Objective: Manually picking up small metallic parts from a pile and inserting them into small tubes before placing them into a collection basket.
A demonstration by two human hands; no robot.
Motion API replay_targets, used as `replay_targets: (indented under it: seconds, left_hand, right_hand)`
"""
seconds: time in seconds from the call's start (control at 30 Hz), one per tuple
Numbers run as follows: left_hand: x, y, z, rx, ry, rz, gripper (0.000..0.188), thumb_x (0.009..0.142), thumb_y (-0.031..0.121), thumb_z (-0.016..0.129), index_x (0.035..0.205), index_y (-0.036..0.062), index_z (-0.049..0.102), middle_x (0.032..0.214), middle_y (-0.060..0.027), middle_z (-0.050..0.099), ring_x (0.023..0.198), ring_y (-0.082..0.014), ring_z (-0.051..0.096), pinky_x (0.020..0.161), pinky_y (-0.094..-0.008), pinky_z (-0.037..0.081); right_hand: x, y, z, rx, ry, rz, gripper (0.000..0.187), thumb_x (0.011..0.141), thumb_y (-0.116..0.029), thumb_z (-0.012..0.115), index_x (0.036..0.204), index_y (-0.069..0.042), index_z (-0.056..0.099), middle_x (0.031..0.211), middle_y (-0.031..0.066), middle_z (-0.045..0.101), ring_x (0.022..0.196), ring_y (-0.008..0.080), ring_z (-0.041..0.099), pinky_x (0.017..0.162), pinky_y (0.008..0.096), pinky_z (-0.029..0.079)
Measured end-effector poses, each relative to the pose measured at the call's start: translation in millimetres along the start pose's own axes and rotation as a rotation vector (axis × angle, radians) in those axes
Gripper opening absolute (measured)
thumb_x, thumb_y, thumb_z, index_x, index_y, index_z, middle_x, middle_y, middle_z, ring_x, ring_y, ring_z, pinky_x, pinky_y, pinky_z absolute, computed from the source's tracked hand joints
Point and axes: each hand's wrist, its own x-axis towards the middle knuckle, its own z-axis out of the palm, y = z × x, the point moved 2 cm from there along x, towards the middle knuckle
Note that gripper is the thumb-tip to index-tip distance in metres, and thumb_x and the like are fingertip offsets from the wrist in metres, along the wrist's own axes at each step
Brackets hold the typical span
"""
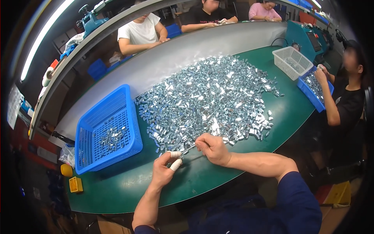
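My left hand (162, 171), with white coverings on the thumb and a finger, pinches a small shiny metal piece (182, 156) at its fingertips. My right hand (214, 149) is closed around a thin metal rod (189, 149), whose far end points at that piece. Whether the rod enters the piece or only touches it is too small to tell. Just beyond both hands spreads a large heap of small silvery metal pieces (206, 97) on the green table (218, 175). Left of the heap stands a blue plastic basket (135, 128) with a small cluster of similar pieces inside.
Two small yellow containers (76, 184) sit at the table's left edge, near a clear plastic bag (67, 155). A white basket (288, 72) and a blue basket (321, 106) are at the far right, by a seated person (346, 93). Several people work beyond the grey partition (241, 37).
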Motion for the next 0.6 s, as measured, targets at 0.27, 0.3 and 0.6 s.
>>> replay_targets:
  seconds: [0.27,0.3,0.6]
  left_hand:
    - [0.1,-0.4,4.5,-0.028,-0.042,-0.056,0.022,0.093,0.001,0.073,0.115,-0.0024,0.07,0.103,-0.0081,0.074,0.089,-0.016,0.072,0.082,-0.0293,0.057]
    - [0.0,-1.3,4.2,-0.026,-0.046,-0.059,0.022,0.093,0.001,0.073,0.115,-0.0024,0.07,0.103,-0.0081,0.074,0.089,-0.016,0.072,0.082,-0.0293,0.057]
    - [0.4,-2.7,3.5,-0.092,-0.02,-0.095,0.023,0.092,0.0,0.073,0.114,-0.0023,0.07,0.102,-0.0078,0.073,0.09,-0.016,0.072,0.082,-0.029,0.057]
  right_hand:
    - [-0.8,-1.0,1.0,-0.01,-0.044,-0.017,0.015,0.1,-0.018,0.068,0.095,-0.004,0.069,0.078,0.0128,0.067,0.064,0.0284,0.065,0.058,0.0363,0.051]
    - [-0.5,-2.0,1.0,-0.008,-0.041,-0.013,0.015,0.1,-0.018,0.068,0.095,-0.004,0.069,0.078,0.0128,0.067,0.064,0.0284,0.065,0.058,0.0363,0.051]
    - [0.4,-5.8,-6.3,-0.102,-0.108,0.015,0.012,0.098,-0.015,0.071,0.096,-0.002,0.07,0.081,0.0129,0.07,0.068,0.0271,0.069,0.061,0.0353,0.053]
